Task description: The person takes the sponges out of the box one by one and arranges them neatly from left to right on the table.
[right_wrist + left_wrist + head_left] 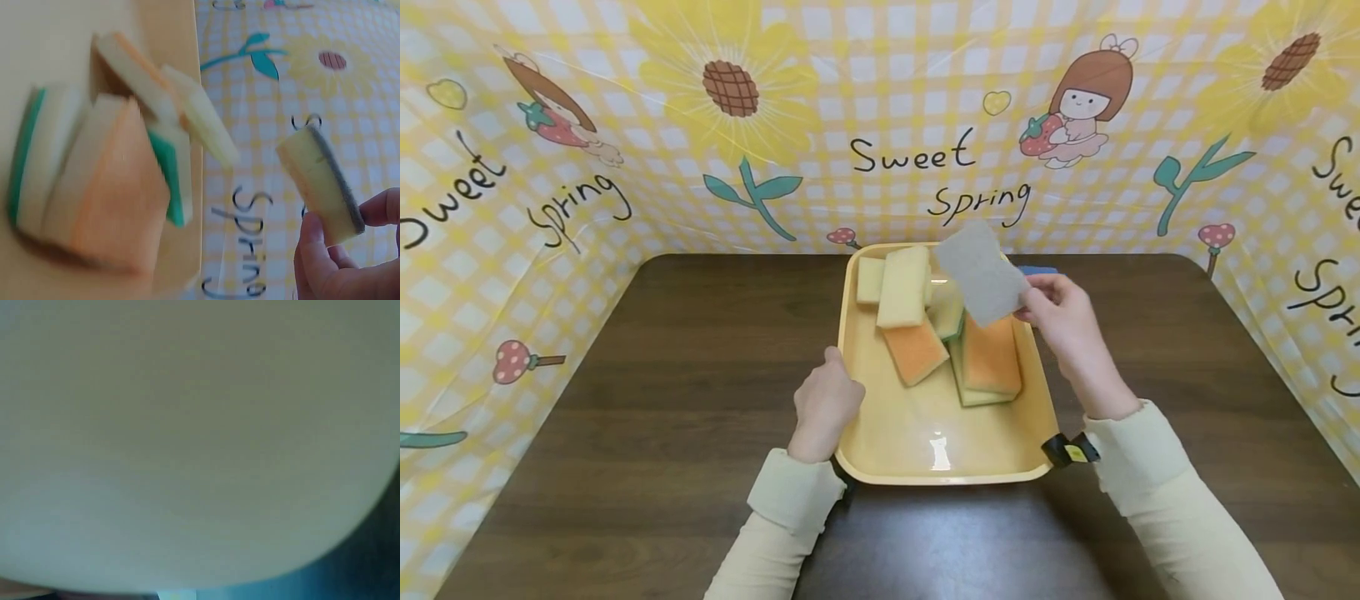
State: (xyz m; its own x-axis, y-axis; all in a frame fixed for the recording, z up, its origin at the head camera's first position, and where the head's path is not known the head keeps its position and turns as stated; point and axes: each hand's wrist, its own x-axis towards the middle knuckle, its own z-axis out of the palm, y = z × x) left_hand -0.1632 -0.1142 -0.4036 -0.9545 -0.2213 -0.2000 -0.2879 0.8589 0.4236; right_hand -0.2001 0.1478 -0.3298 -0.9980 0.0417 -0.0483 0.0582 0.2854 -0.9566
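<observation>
My right hand (1067, 321) pinches one end of a kitchen sponge (981, 271) above the far right part of a yellow tray (891, 442). In the right wrist view, this sponge (320, 184) shows a yellow foam body and a thin grey scouring layer, with thumb and fingers at its lower end. At the tray's left rim, my left hand (827, 404) grips the edge with curled fingers. Inside the tray lie several more sponges, among them a yellow-topped one (904, 287), an orange-topped one (916, 352) and another orange-topped one (992, 358) stacked at the right.
The tray stands on a dark wooden table (700, 375). Behind it and along both sides hangs a yellow checked cloth (880, 100) with flowers and lettering. Part of a blue thing (1039, 270) shows behind the right hand. A pale blurred surface (187, 456) covers most of the left wrist view.
</observation>
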